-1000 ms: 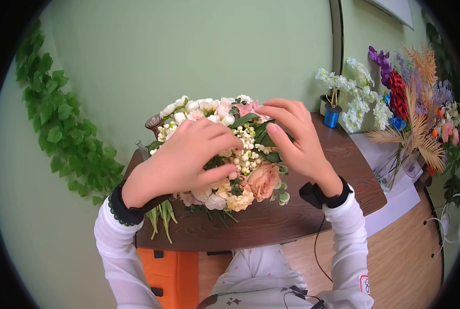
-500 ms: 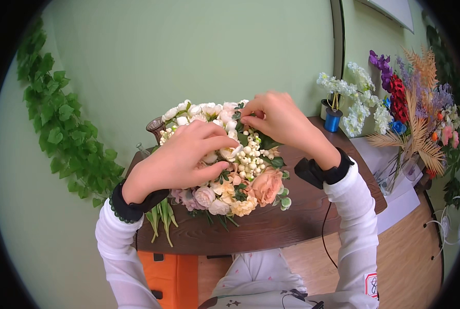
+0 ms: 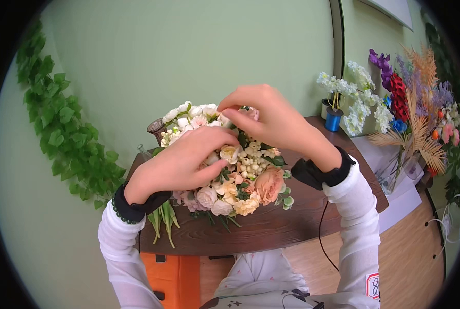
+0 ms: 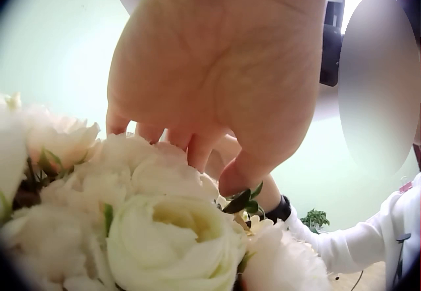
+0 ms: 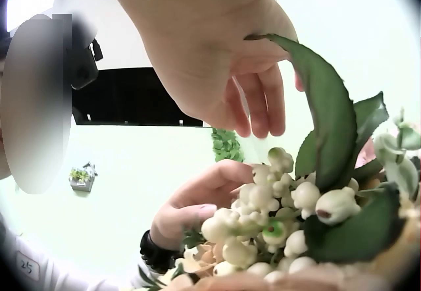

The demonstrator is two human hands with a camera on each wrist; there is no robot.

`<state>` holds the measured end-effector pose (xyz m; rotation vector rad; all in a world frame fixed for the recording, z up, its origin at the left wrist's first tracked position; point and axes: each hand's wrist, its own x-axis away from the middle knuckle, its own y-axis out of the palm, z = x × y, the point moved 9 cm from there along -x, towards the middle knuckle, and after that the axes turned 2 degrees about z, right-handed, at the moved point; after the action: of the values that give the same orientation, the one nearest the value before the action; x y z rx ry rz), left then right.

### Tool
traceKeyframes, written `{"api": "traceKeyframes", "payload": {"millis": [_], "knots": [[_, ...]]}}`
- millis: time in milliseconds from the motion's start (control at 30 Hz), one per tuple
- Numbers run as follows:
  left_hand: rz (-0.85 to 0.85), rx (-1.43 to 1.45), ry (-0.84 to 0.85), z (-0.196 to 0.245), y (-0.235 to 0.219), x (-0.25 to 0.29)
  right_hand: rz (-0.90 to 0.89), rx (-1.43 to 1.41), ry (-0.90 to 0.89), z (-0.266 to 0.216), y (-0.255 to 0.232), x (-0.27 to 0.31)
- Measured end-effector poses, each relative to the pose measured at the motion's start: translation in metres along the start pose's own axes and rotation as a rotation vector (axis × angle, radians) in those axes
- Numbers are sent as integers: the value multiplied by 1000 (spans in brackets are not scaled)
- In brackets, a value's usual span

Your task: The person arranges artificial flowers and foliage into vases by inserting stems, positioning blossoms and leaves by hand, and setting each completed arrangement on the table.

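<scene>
A full bouquet of artificial flowers (image 3: pixel 206 198) stands over the dark wooden table, with pale roses, peach blooms and white berries (image 5: pixel 260 205). My left hand (image 3: pixel 183 157) rests on its left side, fingers bent loosely down into the blossoms. Between its thumb and fingertips shows a cream rose (image 3: pixel 231 153). In the left wrist view those fingertips of the left hand (image 4: pixel 217 74) touch the pale petals. Above the bouquet's back, my right hand (image 3: pixel 268 118) hangs with thumb and fingers pointing down. No flower shows between the fingers of the right hand (image 5: pixel 217 60) in the right wrist view.
Green stems (image 3: pixel 163 221) lie at the left of the dark table (image 3: pixel 302 221). Behind them stands a brownish ribbed vase (image 3: pixel 156 130). Further right are a blue spool (image 3: pixel 333 119), white blossom sprays (image 3: pixel 358 110) and a glass vase (image 3: pixel 392 172) of colourful flowers. Ivy (image 3: pixel 67 129) hangs on the left wall.
My right hand has moved left and inward over the bouquet's back, its spread fingers drawn together. My left hand stays on the blossoms with little movement.
</scene>
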<state>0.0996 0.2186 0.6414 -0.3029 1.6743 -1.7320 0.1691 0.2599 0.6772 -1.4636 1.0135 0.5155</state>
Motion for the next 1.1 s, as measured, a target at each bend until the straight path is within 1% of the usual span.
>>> {"api": "traceKeyframes", "payload": {"millis": [33, 67, 100, 133, 167, 200, 267, 300, 333, 367, 400, 433, 467, 500, 533, 567, 600, 633, 667, 700, 733, 767, 800, 833, 900, 967, 1000, 1033, 1100], "knots": [[6, 89, -59, -5, -1, 0, 102, -105, -6, -6, -13, 5], [7, 90, -60, -7, -3, -1, 204, -209, -12, -10, -27, 10], [85, 49, -44, -9, -12, -1, 202, -209, -13, -12, -31, 15], [162, 8, -28, -11, -20, -1, 257, -170, 16, -11, -40, 22], [165, 10, -29, -13, -21, -1, 311, -131, 44, -9, -49, 29], [179, 14, -32, -14, -23, -2, 307, -131, 43, -8, -50, 35], [193, 21, -36, -18, -25, -3, 407, -178, 178, 10, -57, 51], [159, -19, 6, -15, -23, -5, 403, -178, 178, 14, -56, 55], [123, -59, 49, -13, -20, -7, 417, -208, 216, 23, -55, 61], [125, -58, 47, -16, -18, -8, 429, -237, 254, 30, -54, 66], [94, -111, 86, -15, -12, -10, 426, -238, 253, 29, -54, 68], [62, -166, 124, -13, -8, -11, 359, -218, 257, 28, -48, 69], [66, -166, 120, -11, -8, -10, 292, -198, 258, 27, -43, 71], [145, -160, 48, -15, -17, -9, 288, -199, 253, 30, -42, 74], [225, -156, -25, -18, -27, -7, 343, -117, 277, 37, -47, 81], [229, -160, -30, -16, -32, -4, 397, -36, 299, 44, -52, 89], [353, -134, -99, -21, -49, 5, 441, -42, 344, 53, -55, 97], [478, -109, -169, -27, -65, 17, 437, -49, 335, 57, -53, 103], [486, -116, -179, -32, -69, 26, 549, -189, 391, 68, -57, 116], [580, -7, -224, -47, -79, 39, 658, -331, 447, 80, -58, 130], [674, 102, -268, -62, -86, 55, 648, -339, 436, 82, -54, 138], [685, 96, -278, -73, -84, 67, 629, -369, 481, 87, -48, 149], [728, 176, -331, -92, -79, 81, 608, -397, 526, 93, -40, 160], [768, 257, -383, -110, -73, 95, 598, -403, 521, 96, -36, 170], [783, 283, -401, -128, -57, 112, 300, -428, 663, 110, 0, 188], [757, 331, -457, -144, -38, 125, 59, -425, 727, 120, 35, 206], [758, 371, -489, -148, -32, 128, -70, -296, 762, 120, 47, 213], [762, 373, -489, -155, -27, 130, -76, -317, 705, 127, 67, 224], [733, 370, -427, -160, -23, 125, -227, -327, 615, 103, 85, 221]]}}
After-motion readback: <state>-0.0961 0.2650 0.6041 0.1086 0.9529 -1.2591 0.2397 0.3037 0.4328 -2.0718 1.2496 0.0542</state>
